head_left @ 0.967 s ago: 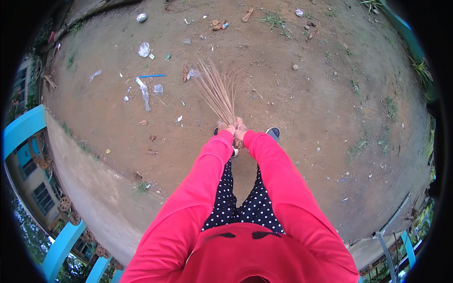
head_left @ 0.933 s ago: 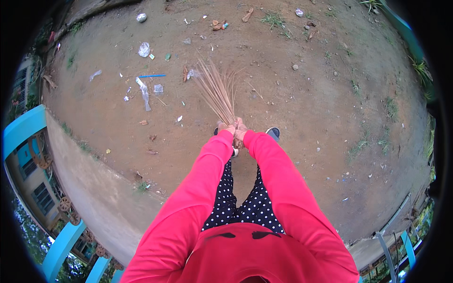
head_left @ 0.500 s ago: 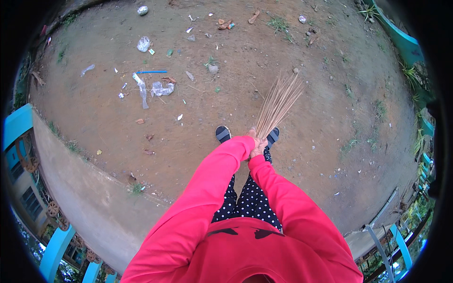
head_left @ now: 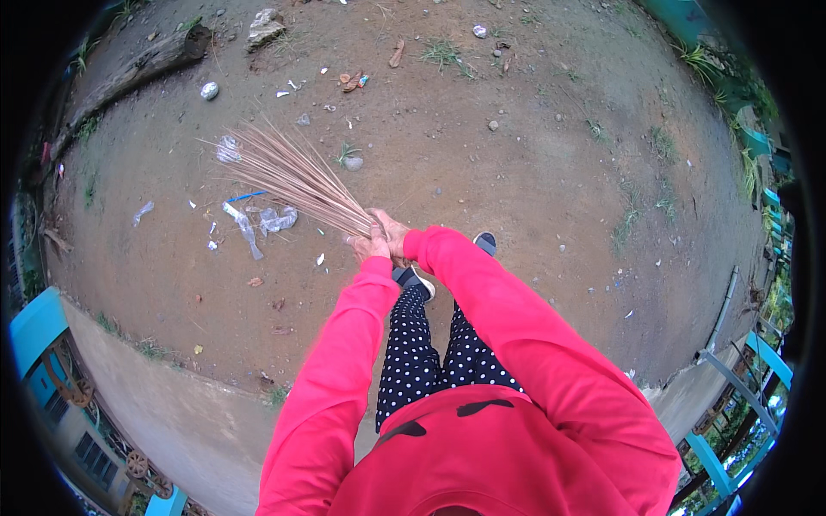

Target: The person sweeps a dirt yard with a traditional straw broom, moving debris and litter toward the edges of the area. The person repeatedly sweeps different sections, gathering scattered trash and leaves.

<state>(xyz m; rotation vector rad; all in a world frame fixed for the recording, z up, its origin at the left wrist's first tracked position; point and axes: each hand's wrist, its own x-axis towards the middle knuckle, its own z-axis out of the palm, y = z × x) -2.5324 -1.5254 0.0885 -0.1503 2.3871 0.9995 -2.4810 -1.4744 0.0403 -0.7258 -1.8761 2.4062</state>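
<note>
Both my hands grip a stick broom (head_left: 292, 176) of thin brown bristles by its bound end. My left hand (head_left: 370, 247) is closed round it on the near side, and my right hand (head_left: 393, 230) wraps it just beside and beyond. The bristles fan out toward the far left, above the dirt ground. Beneath and beside them lie a crumpled clear plastic piece (head_left: 228, 149), a blue straw-like stick (head_left: 247, 196), a long clear plastic wrapper (head_left: 243, 229) and another clear plastic piece (head_left: 277, 220).
A round silvery ball of litter (head_left: 209, 91) and a pale rock (head_left: 266, 28) lie far left, near a log (head_left: 138, 77). Brown scraps (head_left: 351, 82) and a stone (head_left: 353, 162) lie ahead. A concrete ledge (head_left: 163, 374) runs along the near left. My sandalled foot (head_left: 415, 280) is below the broom.
The broom has swung from the right of my feet over to the left, with both hands still on it. My left foot has shifted, and the view has moved somewhat.
</note>
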